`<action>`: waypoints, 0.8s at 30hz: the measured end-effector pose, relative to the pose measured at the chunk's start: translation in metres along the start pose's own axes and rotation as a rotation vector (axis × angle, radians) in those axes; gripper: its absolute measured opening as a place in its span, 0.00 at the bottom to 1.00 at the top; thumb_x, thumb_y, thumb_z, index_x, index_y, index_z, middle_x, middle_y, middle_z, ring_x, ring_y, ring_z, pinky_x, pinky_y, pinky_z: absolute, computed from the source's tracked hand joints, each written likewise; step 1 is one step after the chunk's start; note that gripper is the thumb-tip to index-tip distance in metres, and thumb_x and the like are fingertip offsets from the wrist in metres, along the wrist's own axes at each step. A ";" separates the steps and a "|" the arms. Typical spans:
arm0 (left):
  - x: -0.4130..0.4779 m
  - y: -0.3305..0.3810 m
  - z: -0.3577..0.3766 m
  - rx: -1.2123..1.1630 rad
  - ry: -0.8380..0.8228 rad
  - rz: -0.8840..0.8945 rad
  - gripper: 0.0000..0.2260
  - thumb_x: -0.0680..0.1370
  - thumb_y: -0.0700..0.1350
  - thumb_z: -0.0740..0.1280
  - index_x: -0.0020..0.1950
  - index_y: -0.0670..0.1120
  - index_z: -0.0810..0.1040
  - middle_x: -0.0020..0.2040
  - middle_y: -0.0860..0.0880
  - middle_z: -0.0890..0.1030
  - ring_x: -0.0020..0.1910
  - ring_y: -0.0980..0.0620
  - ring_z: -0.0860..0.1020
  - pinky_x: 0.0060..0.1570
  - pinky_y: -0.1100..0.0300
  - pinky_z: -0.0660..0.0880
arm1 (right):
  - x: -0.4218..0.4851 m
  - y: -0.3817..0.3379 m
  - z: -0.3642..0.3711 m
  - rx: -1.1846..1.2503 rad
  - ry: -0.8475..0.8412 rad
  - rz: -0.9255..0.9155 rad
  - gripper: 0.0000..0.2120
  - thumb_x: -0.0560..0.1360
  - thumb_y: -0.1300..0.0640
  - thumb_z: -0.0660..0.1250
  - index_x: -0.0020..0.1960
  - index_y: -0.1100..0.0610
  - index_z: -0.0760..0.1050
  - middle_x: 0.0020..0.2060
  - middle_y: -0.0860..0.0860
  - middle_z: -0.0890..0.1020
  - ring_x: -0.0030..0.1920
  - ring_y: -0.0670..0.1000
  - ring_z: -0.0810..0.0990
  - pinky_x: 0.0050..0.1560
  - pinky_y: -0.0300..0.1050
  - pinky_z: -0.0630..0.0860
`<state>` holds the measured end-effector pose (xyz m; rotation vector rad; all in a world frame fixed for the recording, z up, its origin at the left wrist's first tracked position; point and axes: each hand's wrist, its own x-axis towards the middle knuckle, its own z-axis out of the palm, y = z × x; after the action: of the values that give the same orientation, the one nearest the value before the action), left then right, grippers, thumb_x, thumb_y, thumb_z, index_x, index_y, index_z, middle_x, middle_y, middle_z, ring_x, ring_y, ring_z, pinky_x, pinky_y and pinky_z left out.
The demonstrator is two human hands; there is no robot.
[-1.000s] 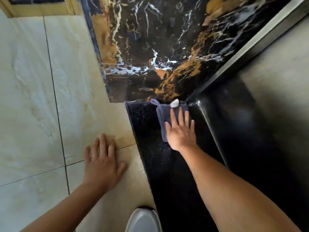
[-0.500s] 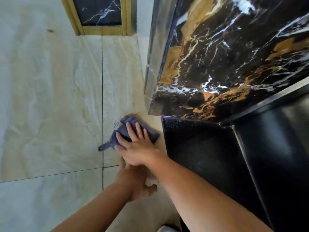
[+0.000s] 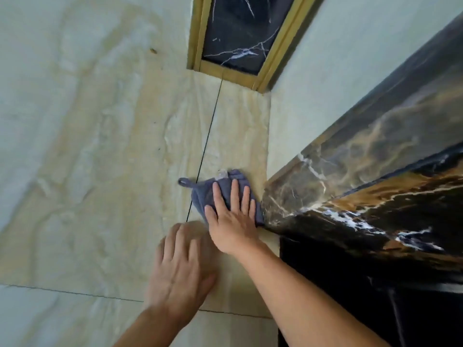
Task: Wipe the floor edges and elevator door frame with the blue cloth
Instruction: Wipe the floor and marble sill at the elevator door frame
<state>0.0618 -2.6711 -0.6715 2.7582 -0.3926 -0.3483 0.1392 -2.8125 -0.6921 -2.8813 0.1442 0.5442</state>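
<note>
The blue cloth lies flat on the beige floor tiles, right at the foot of the dark marble elevator door frame. My right hand presses down on the cloth with fingers spread, its fingertips pointing away from me. A small loop of the cloth sticks out to the left. My left hand rests palm down on the tile just below and left of the right hand, holding nothing. Part of the cloth is hidden under my right palm.
A black stone threshold strip runs along the lower right beside the frame. A pale wall rises behind the frame. At the top a gold-edged black marble inlay sits in the floor.
My right hand carried the cloth from the black threshold leftward onto the beige tile, then up against the frame's corner. My left hand shifted right to sit under the right wrist.
</note>
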 end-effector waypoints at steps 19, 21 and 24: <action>0.010 0.008 -0.002 0.084 -0.192 -0.020 0.33 0.76 0.61 0.53 0.71 0.38 0.64 0.75 0.31 0.54 0.74 0.29 0.52 0.69 0.35 0.50 | 0.139 -0.002 -0.052 -0.019 -0.068 0.269 0.27 0.77 0.35 0.36 0.73 0.35 0.30 0.78 0.51 0.34 0.76 0.60 0.33 0.73 0.60 0.33; 0.011 0.006 -0.006 0.126 -0.280 -0.018 0.35 0.78 0.62 0.49 0.76 0.39 0.48 0.77 0.35 0.39 0.74 0.33 0.36 0.71 0.37 0.39 | 0.095 -0.013 -0.035 -0.047 -0.075 0.185 0.27 0.78 0.36 0.36 0.73 0.35 0.28 0.77 0.52 0.33 0.76 0.60 0.31 0.73 0.60 0.33; 0.009 -0.007 -0.019 0.172 -0.355 0.072 0.36 0.79 0.61 0.53 0.77 0.41 0.45 0.78 0.38 0.36 0.75 0.36 0.34 0.73 0.42 0.38 | 0.021 -0.023 -0.013 -0.042 -0.122 0.102 0.26 0.79 0.36 0.36 0.69 0.33 0.23 0.76 0.51 0.29 0.75 0.59 0.29 0.73 0.60 0.32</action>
<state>0.0771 -2.6622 -0.6583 2.8363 -0.6346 -0.8259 0.1662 -2.7936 -0.6839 -2.8828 0.2655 0.7486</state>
